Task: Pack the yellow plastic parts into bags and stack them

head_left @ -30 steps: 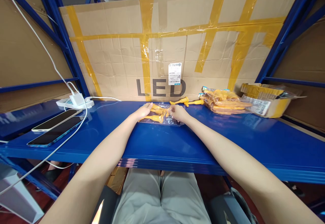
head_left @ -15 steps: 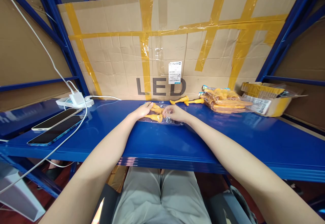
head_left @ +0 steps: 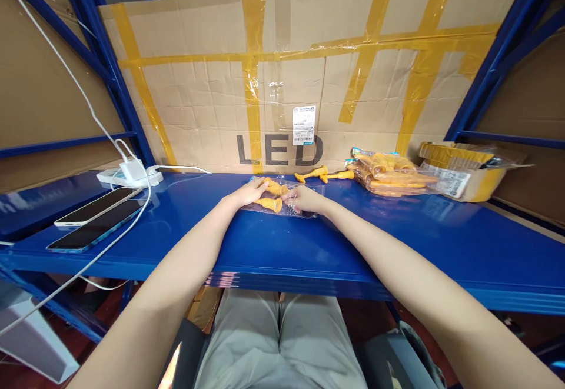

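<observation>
A clear plastic bag (head_left: 304,208) lies flat on the blue shelf, with several orange pieces, slim with one flared end, in or on it. The nearest orange piece (head_left: 270,203) points its wide end right. My left hand (head_left: 249,193) is closed on the bag's left side, its thumb beside the upper orange pieces (head_left: 276,188). From the right, my right hand (head_left: 304,198) pinches at the bag, fingertips close to the flared ends. What exactly sits between those fingertips is partly hidden. Two loose orange pieces (head_left: 338,176) rest just behind my right hand.
Bagged orange pieces (head_left: 388,174) are heaped at the right, beside an open cardboard box (head_left: 468,174). Two phones (head_left: 97,224) and a white power strip (head_left: 132,174) with cables are at the left. A large taped carton (head_left: 198,100) stands behind the blue shelf (head_left: 282,248).
The upper orange pieces in the bag have shifted slightly and sit closer together. Both hands stay at the bag, with only small finger movements.
</observation>
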Tool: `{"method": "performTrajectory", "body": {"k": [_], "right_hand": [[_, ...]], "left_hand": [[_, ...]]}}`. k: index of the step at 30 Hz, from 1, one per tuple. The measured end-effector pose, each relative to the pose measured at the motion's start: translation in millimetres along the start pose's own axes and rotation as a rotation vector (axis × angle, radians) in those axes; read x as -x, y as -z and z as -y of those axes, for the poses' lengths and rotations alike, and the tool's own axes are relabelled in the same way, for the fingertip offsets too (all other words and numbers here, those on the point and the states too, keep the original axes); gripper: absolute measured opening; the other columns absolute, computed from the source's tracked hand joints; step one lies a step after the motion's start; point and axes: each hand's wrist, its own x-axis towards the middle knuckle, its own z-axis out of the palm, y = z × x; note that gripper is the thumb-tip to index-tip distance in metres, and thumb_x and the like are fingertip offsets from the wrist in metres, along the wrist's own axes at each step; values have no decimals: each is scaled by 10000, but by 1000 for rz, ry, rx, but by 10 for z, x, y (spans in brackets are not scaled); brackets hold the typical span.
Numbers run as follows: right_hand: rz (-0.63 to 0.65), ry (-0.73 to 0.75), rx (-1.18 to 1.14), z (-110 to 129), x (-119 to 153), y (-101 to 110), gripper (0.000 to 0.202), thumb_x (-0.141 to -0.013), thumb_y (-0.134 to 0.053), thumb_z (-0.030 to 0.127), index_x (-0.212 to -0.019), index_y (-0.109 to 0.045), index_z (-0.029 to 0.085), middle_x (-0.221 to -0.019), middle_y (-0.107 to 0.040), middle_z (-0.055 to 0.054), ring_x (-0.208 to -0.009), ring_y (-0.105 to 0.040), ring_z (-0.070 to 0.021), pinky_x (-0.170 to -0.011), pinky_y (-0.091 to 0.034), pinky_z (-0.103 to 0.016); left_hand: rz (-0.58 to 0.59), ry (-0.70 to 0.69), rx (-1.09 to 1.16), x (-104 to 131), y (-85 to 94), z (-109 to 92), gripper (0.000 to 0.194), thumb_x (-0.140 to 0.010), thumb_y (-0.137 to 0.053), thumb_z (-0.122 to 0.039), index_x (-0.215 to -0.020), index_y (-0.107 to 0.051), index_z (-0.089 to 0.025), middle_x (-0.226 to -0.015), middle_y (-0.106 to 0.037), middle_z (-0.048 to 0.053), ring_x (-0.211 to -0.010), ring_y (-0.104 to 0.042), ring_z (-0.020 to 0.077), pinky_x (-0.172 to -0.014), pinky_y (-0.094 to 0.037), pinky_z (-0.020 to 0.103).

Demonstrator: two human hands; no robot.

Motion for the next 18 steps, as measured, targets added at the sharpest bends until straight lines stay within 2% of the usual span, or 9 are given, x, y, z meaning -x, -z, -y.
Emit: {"method": "performTrajectory", "body": {"k": [3,7,9,13,18], "right_hand": [[21,27,11,-6,12,14,258,-816,-575,246,-971,-742,124,-405,-494,73,-431,-445,-85,-560,-396,-212],[33,102,39,-29,2,12,312,-804,-643,411,-894,-743,130,-429,-489,67,-440,-432,-86,-546,-384,-220],[16,133,56,-40,-14,-3,325,-786,-667,451,-833,-738,138,-474,-521,52,-466,-451,-91,-550,-382,-224],[-70,198,128,-38,-33,-38,292,-762,-702,427,-706,-705,141,-608,-617,0,-591,-529,-126,-599,-389,-237],[-83,277,195,-35,-26,-55,293,-781,-687,428,-666,-670,159,-631,-620,-9,-634,-530,-138,-617,-388,-242]], "left_hand": [[47,45,-107,0,4,-30,739,-918,-280,-617,-1493,-365,-160,-1597,-249,99,-1499,-139,261,-1213,-106,389],[87,32,-195,6,-7,-80,728,-931,-207,-601,-1538,-261,-202,-1621,-120,91,-1507,-17,277,-1187,-50,539],[113,16,-223,15,-18,-107,731,-928,-190,-610,-1548,-233,-224,-1623,-85,81,-1506,9,281,-1178,-47,561],[145,26,-258,42,-29,-162,738,-931,-155,-603,-1562,-191,-221,-1626,-43,74,-1505,35,275,-1177,-35,561],[152,25,-273,58,-20,-186,719,-938,-125,-588,-1563,-185,-238,-1628,-43,58,-1506,39,271,-1173,-16,576]]}}
